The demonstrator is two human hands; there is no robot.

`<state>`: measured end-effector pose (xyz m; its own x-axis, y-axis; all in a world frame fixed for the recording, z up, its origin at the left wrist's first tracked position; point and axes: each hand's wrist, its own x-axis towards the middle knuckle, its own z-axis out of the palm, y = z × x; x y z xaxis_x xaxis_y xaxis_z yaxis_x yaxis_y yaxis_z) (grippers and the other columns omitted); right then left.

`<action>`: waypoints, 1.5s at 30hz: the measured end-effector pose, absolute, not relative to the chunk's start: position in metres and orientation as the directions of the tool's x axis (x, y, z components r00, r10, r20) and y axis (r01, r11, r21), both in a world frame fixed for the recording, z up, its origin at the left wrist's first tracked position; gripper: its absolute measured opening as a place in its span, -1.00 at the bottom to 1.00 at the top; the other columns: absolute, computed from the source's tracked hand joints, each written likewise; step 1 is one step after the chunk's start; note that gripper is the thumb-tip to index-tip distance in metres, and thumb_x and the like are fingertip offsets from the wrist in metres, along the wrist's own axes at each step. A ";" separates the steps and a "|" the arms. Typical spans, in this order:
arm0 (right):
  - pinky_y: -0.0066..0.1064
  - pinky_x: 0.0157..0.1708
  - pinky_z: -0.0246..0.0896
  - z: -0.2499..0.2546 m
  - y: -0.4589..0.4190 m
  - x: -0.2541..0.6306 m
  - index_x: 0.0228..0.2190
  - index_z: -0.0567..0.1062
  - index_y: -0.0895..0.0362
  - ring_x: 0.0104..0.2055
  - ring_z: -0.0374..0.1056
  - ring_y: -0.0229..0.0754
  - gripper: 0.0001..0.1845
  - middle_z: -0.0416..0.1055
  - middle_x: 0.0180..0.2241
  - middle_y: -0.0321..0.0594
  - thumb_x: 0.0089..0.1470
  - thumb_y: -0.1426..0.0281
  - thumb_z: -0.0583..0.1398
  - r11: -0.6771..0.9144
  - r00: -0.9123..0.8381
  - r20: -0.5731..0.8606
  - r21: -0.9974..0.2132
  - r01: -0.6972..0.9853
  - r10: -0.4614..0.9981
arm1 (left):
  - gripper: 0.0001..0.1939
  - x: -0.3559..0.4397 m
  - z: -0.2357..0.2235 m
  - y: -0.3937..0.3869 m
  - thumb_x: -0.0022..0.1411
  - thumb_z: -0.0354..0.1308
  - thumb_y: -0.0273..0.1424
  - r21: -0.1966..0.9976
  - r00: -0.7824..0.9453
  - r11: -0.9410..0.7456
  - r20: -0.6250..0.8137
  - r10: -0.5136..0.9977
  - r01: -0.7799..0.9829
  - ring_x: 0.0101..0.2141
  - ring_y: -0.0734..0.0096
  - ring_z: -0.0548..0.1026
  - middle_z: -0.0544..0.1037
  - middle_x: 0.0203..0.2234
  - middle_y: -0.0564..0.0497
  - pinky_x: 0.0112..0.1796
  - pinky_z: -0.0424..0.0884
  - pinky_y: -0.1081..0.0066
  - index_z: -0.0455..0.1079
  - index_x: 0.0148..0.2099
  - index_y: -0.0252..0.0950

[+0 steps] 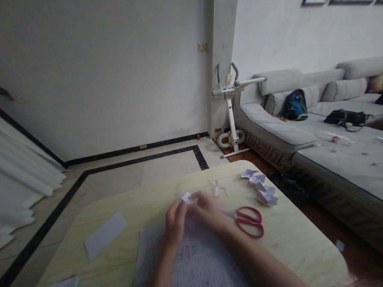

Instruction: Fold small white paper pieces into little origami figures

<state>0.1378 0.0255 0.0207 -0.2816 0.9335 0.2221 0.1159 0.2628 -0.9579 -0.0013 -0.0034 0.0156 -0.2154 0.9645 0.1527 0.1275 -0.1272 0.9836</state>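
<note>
paper point(187, 198) pinched in left hand point(175, 219), right hand point(209, 210) seemingly too; room before table edge point(163, 187).

The small paper point(187, 198) is white and bright, with a corner that sticks up at the top; it looks folded, but it is a bit blurry, so the creases are hard to see. It sits tilted up at the fingertips of both hands; the left hand point(175, 220) pinches its left side, and the right hand point(208, 211) is up against its right side; fingers hide its lower part. It is just past the far edge of the lined sheet point(200, 263); I can't tell if it touches the table point(299, 234).
</note>
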 end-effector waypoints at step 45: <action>-0.42 -0.38 0.25 0.022 0.032 0.139 -0.45 0.52 0.16 -0.40 0.35 -0.21 -0.86 0.48 -0.47 -0.25 0.02 0.35 0.22 0.191 -0.220 0.173 -0.980 0.063 0.960 | -0.75 0.004 0.011 0.001 0.15 0.18 -0.21 0.967 -0.300 -0.169 0.222 0.928 0.192 -0.35 0.29 0.54 0.55 -0.36 -0.06 -0.37 0.46 0.43 0.47 -0.28 -0.30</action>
